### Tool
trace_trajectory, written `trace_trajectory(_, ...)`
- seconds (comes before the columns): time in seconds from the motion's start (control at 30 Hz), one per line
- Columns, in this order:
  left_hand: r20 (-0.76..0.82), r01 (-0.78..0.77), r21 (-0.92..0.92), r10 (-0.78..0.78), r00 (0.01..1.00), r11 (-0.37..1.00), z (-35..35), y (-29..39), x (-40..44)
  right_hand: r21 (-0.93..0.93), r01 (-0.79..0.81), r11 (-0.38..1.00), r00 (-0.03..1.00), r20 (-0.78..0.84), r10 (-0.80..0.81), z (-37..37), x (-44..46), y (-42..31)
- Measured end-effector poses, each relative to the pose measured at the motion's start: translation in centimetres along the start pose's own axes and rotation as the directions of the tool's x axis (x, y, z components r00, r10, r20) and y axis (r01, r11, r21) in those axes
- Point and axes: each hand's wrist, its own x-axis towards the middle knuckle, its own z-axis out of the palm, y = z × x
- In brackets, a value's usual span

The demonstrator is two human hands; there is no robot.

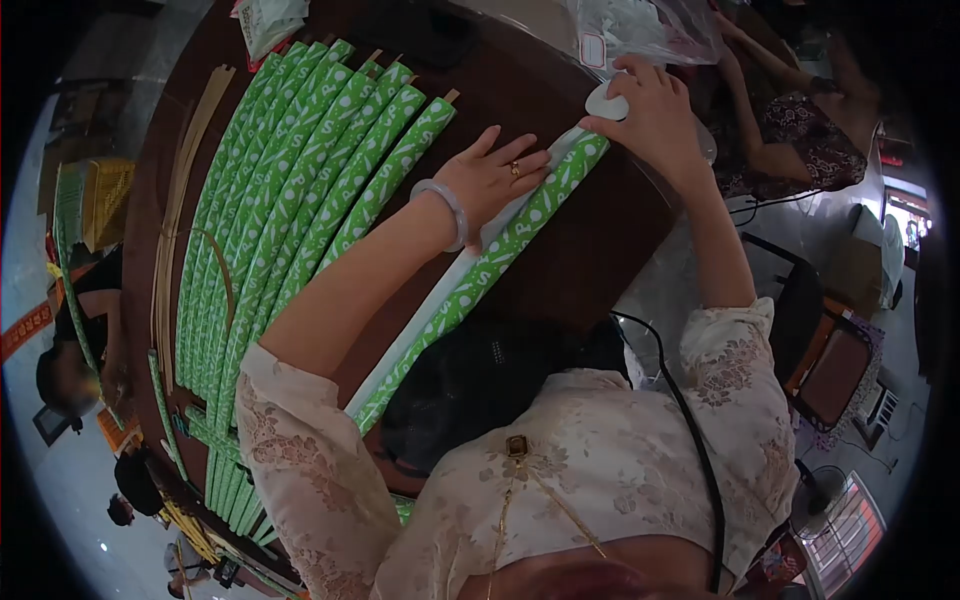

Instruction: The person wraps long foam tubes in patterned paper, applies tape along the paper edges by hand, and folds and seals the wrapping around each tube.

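A long green-and-white printed paper roll [510, 245] lies slantwise on the brown table, with a white strip of its sheet [425, 312] showing along one side. My left hand [495, 182] lies on that white strip, fingers spread, holding nothing. At the roll's far end, my right hand [655, 118] curls its fingers around a white rounded object [606, 101], whose kind I cannot make out. Left of my left arm, several finished-looking rolls of the same green print [300, 190] lie side by side, some with light brown strip ends poking out.
Thin brown strips [180, 220] lie along the table's left side. A clear plastic bag [660, 30] sits at the far edge, and a white packet [270, 22] at the far left. Another person's arm [750, 110] is at the upper right. A black cable [672, 385] hangs down my front.
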Motion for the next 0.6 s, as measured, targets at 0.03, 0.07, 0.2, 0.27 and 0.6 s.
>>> trace_trajectory(0.03,-0.002,-0.003,0.003,0.003,1.000,1.000,-0.1,0.0,0.0,-0.009,0.006,1.000,1.000,0.008,-0.006,-0.1,0.1,0.0)
trace_trajectory(0.07,-0.018,-0.013,0.016,0.013,1.000,1.000,-0.1,0.0,0.0,-0.017,0.014,1.000,1.000,0.017,-0.013,-0.1,0.2,0.0)
trace_trajectory(0.2,-0.033,-0.037,0.075,0.040,0.999,0.996,-0.9,0.4,-0.1,-0.021,0.025,0.999,0.999,-0.040,-0.026,0.2,0.3,0.1)
trace_trajectory(0.27,-0.050,-0.046,0.119,0.052,0.997,0.992,-1.0,0.6,0.0,-0.029,0.014,0.999,1.000,-0.003,-0.014,0.2,0.3,0.1)
trace_trajectory(0.6,-0.221,-0.108,-0.091,0.086,0.971,0.990,0.1,-0.8,0.6,0.200,-0.154,0.968,0.976,0.185,0.117,-0.8,0.2,0.5)
